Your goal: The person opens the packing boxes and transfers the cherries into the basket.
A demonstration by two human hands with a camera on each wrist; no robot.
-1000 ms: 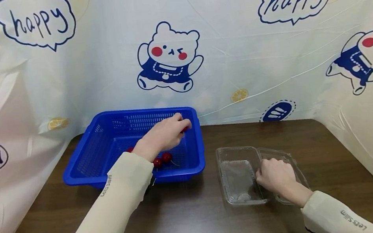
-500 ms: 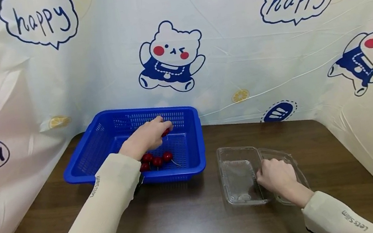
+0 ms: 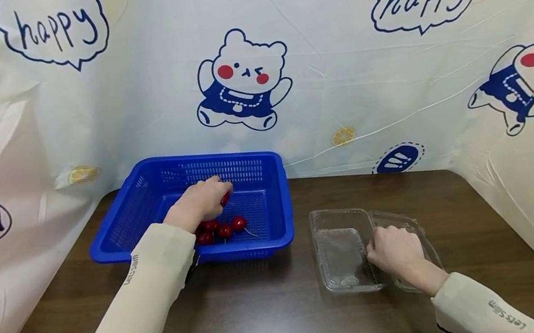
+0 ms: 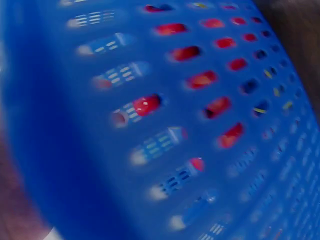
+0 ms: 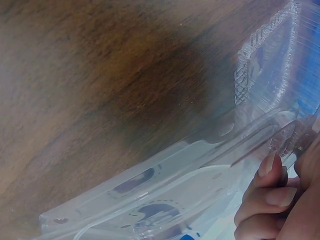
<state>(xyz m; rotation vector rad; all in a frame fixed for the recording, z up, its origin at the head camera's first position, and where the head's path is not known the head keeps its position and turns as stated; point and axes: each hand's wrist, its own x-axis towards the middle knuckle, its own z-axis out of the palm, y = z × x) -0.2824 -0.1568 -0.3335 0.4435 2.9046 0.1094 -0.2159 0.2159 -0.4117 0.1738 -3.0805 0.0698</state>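
Over the blue basket, my left hand has its fingers bent down around a red cherry. Several more cherries lie near the basket's front wall, partly behind that hand. In the left wrist view the slotted basket wall fills the picture, with red fruit showing through the slots and the hand hidden. To the right, a clear plastic clamshell box lies with its lid folded out. My right hand pinches its plastic where box and lid meet, fingers curled in the right wrist view.
Both the basket and the box stand on a dark brown wooden table. A pale printed cloth with bears and speech bubbles hangs behind and along both sides. The basket's back rim is close to this cloth.
My left hand has moved left across the basket with the cherry, from its right end toward its middle, and more cherries show beneath it. The right hand and the clamshell box have stayed put.
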